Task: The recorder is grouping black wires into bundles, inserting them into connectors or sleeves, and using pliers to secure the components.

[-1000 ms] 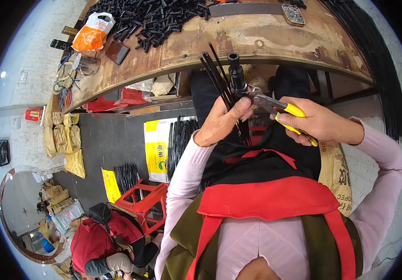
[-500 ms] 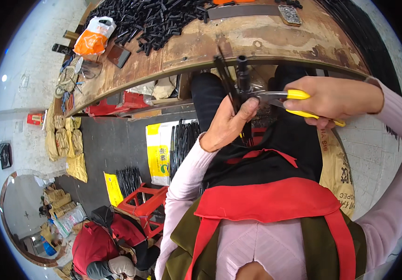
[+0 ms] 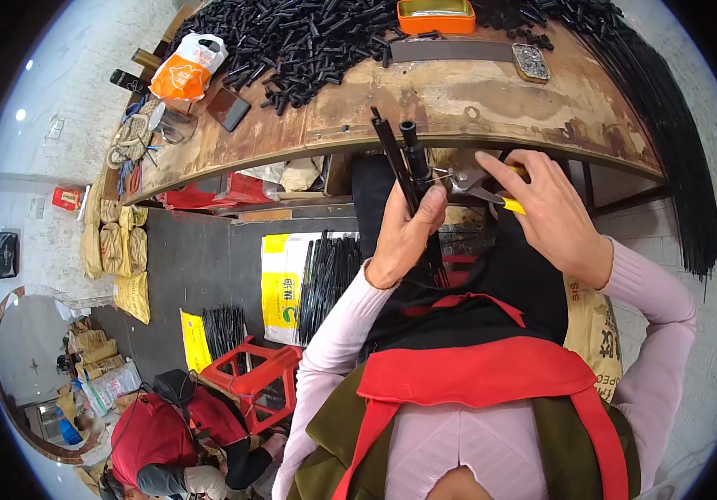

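Note:
My left hand [image 3: 402, 237] is closed round black rods [image 3: 392, 154] and a black tubular fitting [image 3: 414, 152] with a flared top, all held upright just in front of the bench edge. The thumb presses against the fitting's side. My right hand [image 3: 560, 218] grips pliers [image 3: 468, 180] with yellow handles, its index finger stretched along the top. The metal jaws point left at the fitting. Between them a thin, light-coloured wire or pin shows, though whether the jaws grip it I cannot tell. Lower parts of the rods hang between my knees.
On the wooden bench [image 3: 425, 100] lie a heap of black fittings [image 3: 308, 50], an orange tin [image 3: 436, 17], a small metal tin of tiny parts [image 3: 530, 62] and a phone [image 3: 228, 109]. Long black rods [image 3: 667, 125] droop over the right end. A red stool [image 3: 250, 375] and a person in red [image 3: 154, 442] are lower left.
My right hand has turned from a side-on grip to knuckles up, with the index finger now extended. The pliers' handles slant down to the right. The whole view has shifted slightly.

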Demonstrator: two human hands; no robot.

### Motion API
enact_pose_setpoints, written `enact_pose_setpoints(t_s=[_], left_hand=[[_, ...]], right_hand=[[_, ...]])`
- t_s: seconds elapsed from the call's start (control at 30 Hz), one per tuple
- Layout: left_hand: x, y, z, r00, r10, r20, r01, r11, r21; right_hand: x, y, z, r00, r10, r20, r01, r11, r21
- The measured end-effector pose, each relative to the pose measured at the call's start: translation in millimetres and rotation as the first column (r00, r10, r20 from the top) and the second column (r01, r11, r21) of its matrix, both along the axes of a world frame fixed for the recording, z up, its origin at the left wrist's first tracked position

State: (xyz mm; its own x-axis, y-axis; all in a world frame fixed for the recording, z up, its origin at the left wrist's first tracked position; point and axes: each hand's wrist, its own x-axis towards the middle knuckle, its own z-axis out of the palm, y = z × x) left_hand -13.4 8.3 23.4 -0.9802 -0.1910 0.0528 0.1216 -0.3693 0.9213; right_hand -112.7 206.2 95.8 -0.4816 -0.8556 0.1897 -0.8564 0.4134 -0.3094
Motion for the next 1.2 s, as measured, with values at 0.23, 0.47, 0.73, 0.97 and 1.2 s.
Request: enact_pose_setpoints(t_s=[0.23, 0.47, 0.73, 0.97, 1.2], left_hand=[[-8, 4, -5, 0.999, -0.038, 0.024, 0.038, 0.999, 0.014], [-4, 5, 2, 0.998, -0.061, 0.022, 0.061, 0.998, -0.005], [0, 3, 3, 0.994, -0.091, 0.052, 0.093, 0.995, -0.028], [7, 3, 4, 0.984, -0.176, -0.002, 0.176, 0.984, 0.015], [0, 5, 1, 0.987, -0.161, -0.025, 0.162, 0.984, 0.072]], right_hand=[[-6, 3, -9, 0.993, -0.054, -0.104, 0.047, 0.997, -0.067], [-11, 1, -17, 0.992, -0.047, -0.117, 0.041, 0.998, -0.054], [-23, 4, -2, 0.973, 0.022, -0.228, -0.027, 0.999, -0.02], [-24, -2, 30, 0.024, -0.095, 0.995, -0.19, 0.977, 0.098], [-8, 16, -7, 0.991, 0.133, 0.016, -0.124, 0.956, -0.267]])
